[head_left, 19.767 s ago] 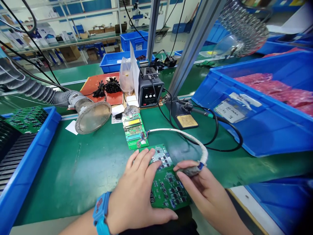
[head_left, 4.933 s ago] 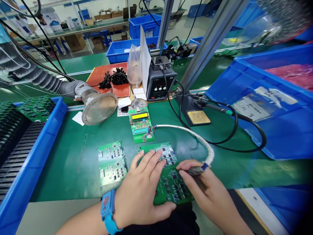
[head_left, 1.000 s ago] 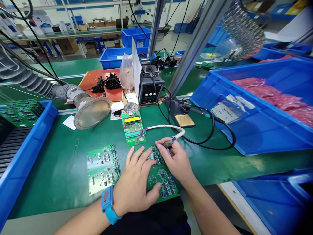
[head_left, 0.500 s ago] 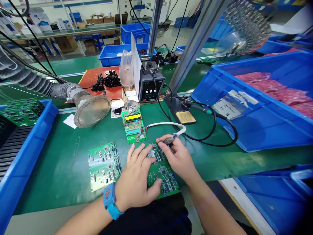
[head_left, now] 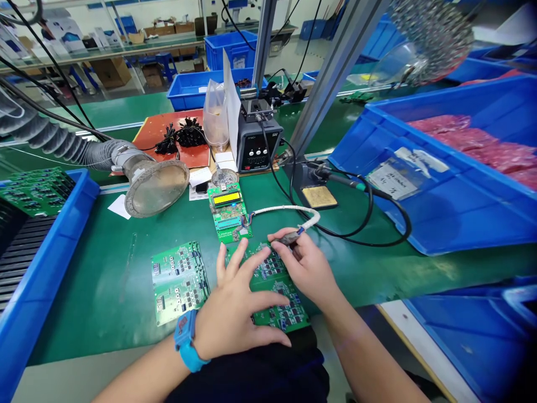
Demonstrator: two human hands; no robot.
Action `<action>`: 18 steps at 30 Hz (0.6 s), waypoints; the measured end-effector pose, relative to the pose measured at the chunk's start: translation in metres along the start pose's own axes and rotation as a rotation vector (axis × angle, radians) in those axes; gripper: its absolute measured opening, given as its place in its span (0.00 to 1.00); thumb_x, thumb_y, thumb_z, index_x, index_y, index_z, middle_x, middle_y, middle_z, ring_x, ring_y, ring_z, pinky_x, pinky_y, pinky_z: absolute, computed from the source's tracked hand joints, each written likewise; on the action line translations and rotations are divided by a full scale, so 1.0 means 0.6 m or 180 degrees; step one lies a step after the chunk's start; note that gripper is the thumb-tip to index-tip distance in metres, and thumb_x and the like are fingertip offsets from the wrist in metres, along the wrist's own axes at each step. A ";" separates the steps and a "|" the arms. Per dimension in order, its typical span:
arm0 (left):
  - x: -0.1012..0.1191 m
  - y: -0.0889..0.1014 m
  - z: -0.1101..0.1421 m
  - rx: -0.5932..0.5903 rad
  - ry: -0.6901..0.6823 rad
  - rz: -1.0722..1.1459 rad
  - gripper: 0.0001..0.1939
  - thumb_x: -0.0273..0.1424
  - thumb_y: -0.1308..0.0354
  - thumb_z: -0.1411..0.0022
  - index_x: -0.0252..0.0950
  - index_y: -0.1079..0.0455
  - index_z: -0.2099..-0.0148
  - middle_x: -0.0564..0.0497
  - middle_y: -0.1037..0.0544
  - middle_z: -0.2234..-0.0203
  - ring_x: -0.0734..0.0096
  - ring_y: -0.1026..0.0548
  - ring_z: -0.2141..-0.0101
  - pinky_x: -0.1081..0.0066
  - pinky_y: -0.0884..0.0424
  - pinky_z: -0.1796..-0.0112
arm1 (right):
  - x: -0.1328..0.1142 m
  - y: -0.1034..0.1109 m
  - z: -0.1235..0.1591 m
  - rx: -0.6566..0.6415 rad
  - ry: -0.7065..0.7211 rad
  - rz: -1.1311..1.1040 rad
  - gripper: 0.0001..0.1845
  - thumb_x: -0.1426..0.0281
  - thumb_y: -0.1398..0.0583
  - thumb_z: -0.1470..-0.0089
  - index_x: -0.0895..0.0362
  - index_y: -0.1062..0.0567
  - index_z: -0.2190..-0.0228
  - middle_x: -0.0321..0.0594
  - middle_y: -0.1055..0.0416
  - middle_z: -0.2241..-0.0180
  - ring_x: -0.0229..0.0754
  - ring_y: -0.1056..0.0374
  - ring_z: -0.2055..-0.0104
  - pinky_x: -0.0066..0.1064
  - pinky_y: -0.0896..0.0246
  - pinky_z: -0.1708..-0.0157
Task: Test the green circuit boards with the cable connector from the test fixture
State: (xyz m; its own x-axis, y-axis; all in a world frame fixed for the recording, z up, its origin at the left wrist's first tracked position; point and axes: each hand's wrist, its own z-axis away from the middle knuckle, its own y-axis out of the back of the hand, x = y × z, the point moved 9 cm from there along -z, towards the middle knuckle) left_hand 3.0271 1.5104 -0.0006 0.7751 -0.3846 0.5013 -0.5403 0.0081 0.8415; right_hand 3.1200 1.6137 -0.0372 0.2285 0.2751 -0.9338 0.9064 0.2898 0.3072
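A green circuit board panel lies on the bench under both hands. My left hand is over its left side with fingers spread, a blue wrist strap around the wrist. My right hand pinches a grey probe at the panel's upper right; whether its tip touches the board is hidden. From the probe a white-sleeved cable curves to a green programmer board with a lit yellow display. Left of my hands lies another circuit board panel.
A fume extractor hood hangs at left, near a blue bin of boards. Behind stands a soldering station; its iron rests in a holder beside a yellow sponge. A large blue bin holds pink bags at right.
My left hand's fingers have spread wider, its index finger and thumb reaching farther right over the panel. The right hand keeps its pinch on the probe in nearly the same place.
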 end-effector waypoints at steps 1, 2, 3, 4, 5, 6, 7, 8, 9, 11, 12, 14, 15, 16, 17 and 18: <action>0.004 -0.001 -0.001 -0.0060 -0.0062 -0.0005 0.19 0.46 0.30 0.51 0.53 0.24 0.56 0.50 0.47 0.36 0.34 0.60 0.36 0.29 0.66 0.45 | 0.000 0.000 0.000 -0.0006 -0.0012 -0.0016 0.06 0.64 0.43 0.41 0.53 0.31 0.63 0.42 0.26 0.62 0.46 0.29 0.58 0.39 0.35 0.57; 0.007 -0.001 -0.002 -0.0107 -0.0110 -0.0008 0.15 0.45 0.31 0.49 0.55 0.24 0.57 0.52 0.46 0.36 0.35 0.59 0.36 0.29 0.66 0.45 | 0.000 -0.001 0.000 -0.0013 -0.0026 -0.0030 0.06 0.65 0.43 0.42 0.53 0.31 0.63 0.42 0.26 0.62 0.47 0.29 0.58 0.39 0.35 0.57; 0.008 -0.002 -0.003 -0.0138 -0.0146 -0.0008 0.12 0.44 0.32 0.47 0.56 0.23 0.59 0.54 0.45 0.36 0.36 0.59 0.36 0.29 0.65 0.44 | 0.000 -0.001 0.000 -0.0025 -0.0041 -0.0037 0.06 0.64 0.43 0.42 0.53 0.31 0.63 0.42 0.26 0.61 0.47 0.29 0.57 0.39 0.35 0.57; 0.009 -0.003 -0.003 -0.0164 -0.0171 -0.0003 0.10 0.43 0.33 0.45 0.57 0.23 0.59 0.55 0.44 0.37 0.38 0.57 0.36 0.30 0.65 0.44 | 0.000 -0.001 0.000 -0.0035 -0.0053 -0.0031 0.06 0.64 0.43 0.42 0.53 0.31 0.63 0.43 0.26 0.61 0.47 0.29 0.57 0.39 0.35 0.57; 0.010 -0.005 -0.003 -0.0184 -0.0190 0.0010 0.08 0.43 0.34 0.44 0.57 0.23 0.60 0.56 0.43 0.37 0.39 0.56 0.36 0.31 0.64 0.43 | 0.001 -0.001 0.000 -0.0039 -0.0058 -0.0016 0.07 0.64 0.43 0.42 0.53 0.31 0.63 0.43 0.26 0.61 0.48 0.29 0.57 0.39 0.34 0.57; 0.010 -0.006 -0.003 -0.0195 -0.0206 0.0027 0.07 0.43 0.35 0.42 0.57 0.23 0.60 0.57 0.42 0.37 0.41 0.54 0.36 0.32 0.64 0.43 | 0.001 -0.001 0.000 -0.0042 -0.0061 0.0003 0.07 0.64 0.43 0.42 0.53 0.31 0.63 0.43 0.26 0.61 0.48 0.29 0.57 0.40 0.34 0.57; 0.009 -0.007 -0.002 -0.0199 -0.0218 0.0044 0.06 0.43 0.36 0.41 0.56 0.23 0.60 0.57 0.41 0.38 0.42 0.53 0.36 0.32 0.63 0.42 | 0.001 -0.001 0.000 -0.0042 -0.0056 0.0019 0.07 0.64 0.43 0.42 0.53 0.31 0.63 0.43 0.26 0.61 0.48 0.29 0.57 0.40 0.35 0.57; 0.009 -0.008 -0.001 -0.0197 -0.0221 0.0061 0.06 0.43 0.37 0.40 0.56 0.23 0.59 0.57 0.40 0.38 0.44 0.52 0.36 0.33 0.63 0.42 | 0.001 0.000 0.000 -0.0040 -0.0050 0.0028 0.07 0.64 0.43 0.42 0.53 0.31 0.63 0.43 0.26 0.61 0.48 0.29 0.57 0.40 0.35 0.57; 0.008 -0.009 0.000 -0.0188 -0.0219 0.0075 0.06 0.44 0.38 0.40 0.56 0.23 0.60 0.58 0.39 0.39 0.46 0.51 0.36 0.34 0.63 0.41 | 0.002 0.000 0.000 -0.0035 -0.0042 0.0030 0.07 0.64 0.43 0.42 0.53 0.31 0.63 0.43 0.26 0.62 0.48 0.29 0.57 0.40 0.35 0.57; 0.005 -0.010 0.001 -0.0168 -0.0194 0.0086 0.07 0.45 0.40 0.38 0.54 0.23 0.60 0.59 0.38 0.39 0.49 0.51 0.36 0.36 0.63 0.41 | 0.002 0.000 -0.001 -0.0021 -0.0027 0.0021 0.07 0.64 0.43 0.42 0.53 0.31 0.63 0.42 0.26 0.62 0.47 0.29 0.58 0.39 0.35 0.57; 0.005 -0.010 0.002 -0.0165 -0.0185 0.0087 0.07 0.45 0.41 0.38 0.54 0.23 0.61 0.60 0.38 0.40 0.50 0.51 0.36 0.36 0.63 0.40 | 0.003 0.000 -0.001 -0.0017 -0.0023 0.0016 0.07 0.64 0.43 0.42 0.53 0.31 0.63 0.42 0.26 0.62 0.47 0.29 0.58 0.39 0.35 0.57; 0.004 -0.011 0.004 -0.0164 -0.0179 0.0085 0.08 0.45 0.42 0.37 0.53 0.23 0.62 0.60 0.36 0.41 0.52 0.50 0.36 0.37 0.63 0.40 | 0.003 0.000 -0.002 -0.0022 -0.0024 0.0016 0.07 0.64 0.43 0.42 0.53 0.31 0.63 0.42 0.26 0.61 0.47 0.29 0.58 0.39 0.35 0.56; 0.004 -0.011 0.004 -0.0166 -0.0181 0.0080 0.09 0.45 0.42 0.37 0.53 0.23 0.62 0.60 0.35 0.41 0.52 0.49 0.36 0.37 0.62 0.40 | 0.004 -0.001 -0.002 -0.0028 -0.0024 0.0023 0.07 0.64 0.43 0.42 0.53 0.31 0.63 0.43 0.26 0.61 0.47 0.29 0.58 0.39 0.35 0.56; 0.004 -0.011 0.005 -0.0169 -0.0188 0.0076 0.09 0.45 0.42 0.37 0.53 0.23 0.62 0.60 0.35 0.42 0.53 0.48 0.37 0.37 0.62 0.40 | 0.003 -0.001 -0.003 -0.0032 -0.0022 0.0027 0.07 0.64 0.43 0.42 0.53 0.31 0.63 0.43 0.26 0.61 0.47 0.29 0.58 0.39 0.35 0.56; 0.004 -0.012 0.005 -0.0172 -0.0196 0.0077 0.09 0.45 0.42 0.37 0.53 0.23 0.62 0.60 0.34 0.42 0.53 0.47 0.37 0.37 0.62 0.40 | 0.003 -0.001 -0.003 -0.0037 -0.0019 0.0031 0.07 0.64 0.43 0.42 0.53 0.31 0.63 0.43 0.26 0.61 0.47 0.29 0.58 0.39 0.35 0.56; 0.004 -0.012 0.005 -0.0169 -0.0197 0.0085 0.08 0.46 0.42 0.37 0.53 0.23 0.61 0.59 0.33 0.43 0.53 0.45 0.38 0.37 0.61 0.40 | 0.002 -0.001 -0.003 -0.0033 -0.0011 0.0031 0.07 0.63 0.43 0.42 0.53 0.31 0.63 0.43 0.26 0.62 0.47 0.29 0.58 0.38 0.35 0.57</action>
State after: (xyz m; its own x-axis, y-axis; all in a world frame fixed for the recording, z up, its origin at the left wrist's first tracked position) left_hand 3.0315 1.5065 -0.0062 0.7381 -0.4400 0.5116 -0.5409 0.0674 0.8384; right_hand 3.1190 1.6155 -0.0382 0.2385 0.2749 -0.9314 0.9005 0.2965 0.3181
